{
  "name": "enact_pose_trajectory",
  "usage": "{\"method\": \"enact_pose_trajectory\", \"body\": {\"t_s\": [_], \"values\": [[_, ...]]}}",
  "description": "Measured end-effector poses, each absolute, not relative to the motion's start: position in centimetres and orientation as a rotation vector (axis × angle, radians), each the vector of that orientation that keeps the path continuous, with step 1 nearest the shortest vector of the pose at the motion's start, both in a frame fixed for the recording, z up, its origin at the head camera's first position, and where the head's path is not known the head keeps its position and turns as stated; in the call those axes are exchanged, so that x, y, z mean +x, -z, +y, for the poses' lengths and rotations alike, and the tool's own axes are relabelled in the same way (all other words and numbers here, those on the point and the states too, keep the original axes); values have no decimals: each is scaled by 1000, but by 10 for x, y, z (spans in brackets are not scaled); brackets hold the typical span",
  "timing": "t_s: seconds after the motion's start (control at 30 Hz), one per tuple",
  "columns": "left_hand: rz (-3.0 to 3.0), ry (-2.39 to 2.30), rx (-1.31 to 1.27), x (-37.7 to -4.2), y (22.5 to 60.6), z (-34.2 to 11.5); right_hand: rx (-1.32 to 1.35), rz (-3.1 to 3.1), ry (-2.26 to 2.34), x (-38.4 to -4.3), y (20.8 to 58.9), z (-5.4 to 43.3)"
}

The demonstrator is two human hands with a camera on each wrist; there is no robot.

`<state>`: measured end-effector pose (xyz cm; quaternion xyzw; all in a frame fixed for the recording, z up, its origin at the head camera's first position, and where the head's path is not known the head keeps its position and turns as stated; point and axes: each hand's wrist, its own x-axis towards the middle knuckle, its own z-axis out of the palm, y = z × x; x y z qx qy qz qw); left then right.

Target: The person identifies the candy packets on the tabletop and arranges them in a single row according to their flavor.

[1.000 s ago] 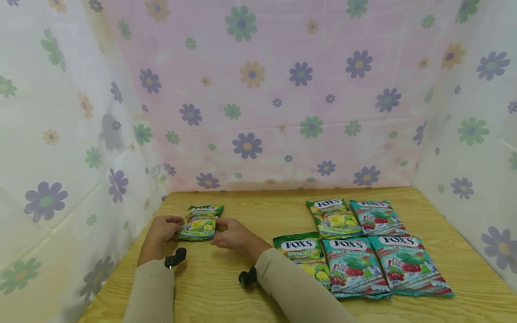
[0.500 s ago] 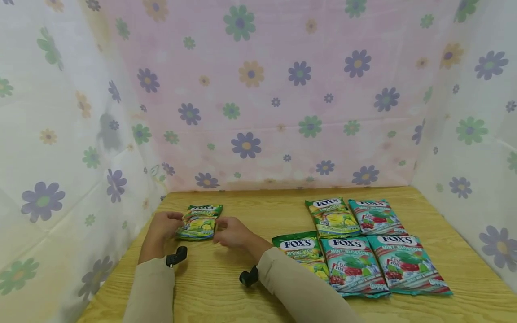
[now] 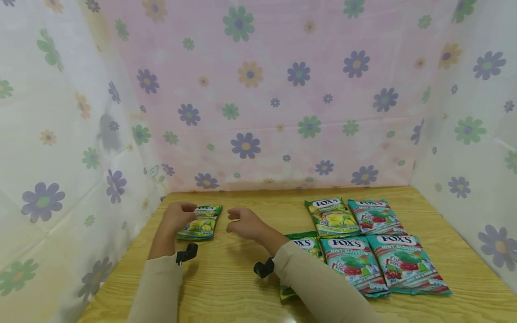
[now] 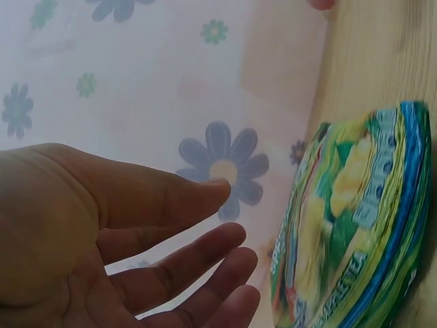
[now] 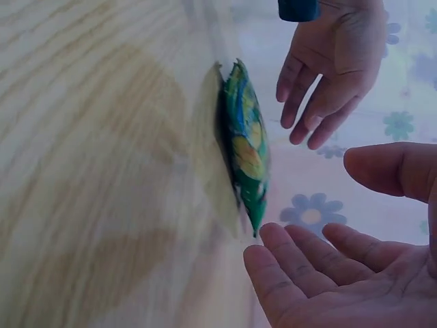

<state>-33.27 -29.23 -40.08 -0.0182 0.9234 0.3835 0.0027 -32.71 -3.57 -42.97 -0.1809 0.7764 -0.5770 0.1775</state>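
- Where the lower edge of the head view cuts the forearms, two beige sleeves [image 3: 323,285] extend inward over the wooden table [image 3: 226,287]; a black device [image 3: 264,268] is seated at each wrist.
- Near row, right side: one green Spring Tea packet [image 3: 304,245], partly covered by the right forearm, then a middle Mint Blossom packet [image 3: 353,268] and an outer Mint Blossom packet [image 3: 409,264], set side by side.
- Right hand [image 3: 249,223]: raised above the table, fingers extended and relaxed, thumb spread away from them, gripping nothing. It is apart from the left-side packet, on that packet's right.
- Left hand [image 3: 177,219]: raised, fingers loosely extended, gripping nothing. It overlaps part of the same packet in the head view; the left wrist view shows a gap between them.
- Left-side Spring Tea packet [image 3: 203,225]: lies on the table toward the far left, label upward, between the two hands.
- Far row, right side: a rear Spring Tea packet [image 3: 333,219] beside a rear Mint Blossom packet [image 3: 377,218].
- Rear boundary: a pink flowered cloth [image 3: 266,107], upright behind the table.
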Motion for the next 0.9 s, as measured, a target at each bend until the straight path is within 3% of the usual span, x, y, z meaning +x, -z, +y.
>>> {"method": "enact_pose_trajectory", "body": {"t_s": [0.63,0.9], "values": [[2773,-1258,191,-332,393,-226,-753,2417,1435,-304,408,56],[2767,-1274,265,-317,399,-189,-691,2541,1435,-290,403,95]]}}
